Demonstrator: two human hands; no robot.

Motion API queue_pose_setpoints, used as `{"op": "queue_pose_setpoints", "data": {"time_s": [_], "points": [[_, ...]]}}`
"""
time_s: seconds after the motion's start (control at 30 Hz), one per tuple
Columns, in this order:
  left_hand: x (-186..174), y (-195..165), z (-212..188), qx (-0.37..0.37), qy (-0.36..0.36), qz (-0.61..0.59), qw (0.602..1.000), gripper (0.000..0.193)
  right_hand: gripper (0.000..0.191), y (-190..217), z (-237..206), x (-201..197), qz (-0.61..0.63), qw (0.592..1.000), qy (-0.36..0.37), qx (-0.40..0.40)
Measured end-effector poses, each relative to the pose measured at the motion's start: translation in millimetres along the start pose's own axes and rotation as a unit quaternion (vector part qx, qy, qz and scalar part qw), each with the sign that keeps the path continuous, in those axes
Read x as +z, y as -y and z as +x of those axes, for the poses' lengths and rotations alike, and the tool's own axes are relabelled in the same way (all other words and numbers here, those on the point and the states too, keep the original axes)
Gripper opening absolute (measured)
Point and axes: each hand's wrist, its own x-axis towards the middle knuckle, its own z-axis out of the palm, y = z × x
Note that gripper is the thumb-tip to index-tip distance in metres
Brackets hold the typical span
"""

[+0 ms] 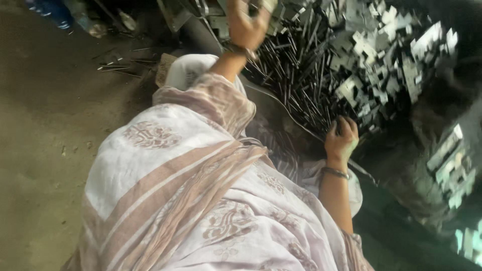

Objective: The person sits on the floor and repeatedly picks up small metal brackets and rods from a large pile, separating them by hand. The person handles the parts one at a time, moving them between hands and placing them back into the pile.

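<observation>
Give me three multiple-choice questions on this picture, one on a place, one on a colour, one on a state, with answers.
1. Where is the right hand?
A. on the thin metal rods
B. on the floor
C. in the lap

2. What colour is the patterned cloth?
A. bright green
B. pale with brownish bands
C. black

3. How is the left hand?
A. hanging down
B. flat on the cloth
C. raised over the pile

Answers: 1 A, its fingers rest among the rods. 2 B, the wrap shows it. 3 C, it reaches up, holding something pale.
</observation>
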Motion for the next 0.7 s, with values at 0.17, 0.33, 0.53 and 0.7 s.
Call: {"op": "queue_pose_setpoints", "data": {"time_s": [0.17, 0.33, 0.53, 0.7], "points": [[-92, 24, 66, -0.304, -0.155, -0.031, 0.940, 0.051, 0.016, -16, 14, 14, 0.019, 1.000, -0.009, -0.005], [-114, 16, 62, -0.398, -0.156, -0.158, 0.890, 0.045, 0.015, -32, 25, 21, 0.006, 0.999, 0.017, -0.030], [-98, 16, 71, -0.430, -0.161, -0.233, 0.857, 0.038, 0.015, -34, 25, 20, 0.011, 0.999, 0.017, -0.040], [-80, 16, 63, -0.445, -0.169, -0.284, 0.832, 0.033, 0.017, -28, 24, 21, 0.014, 0.998, 0.015, -0.055]]}}
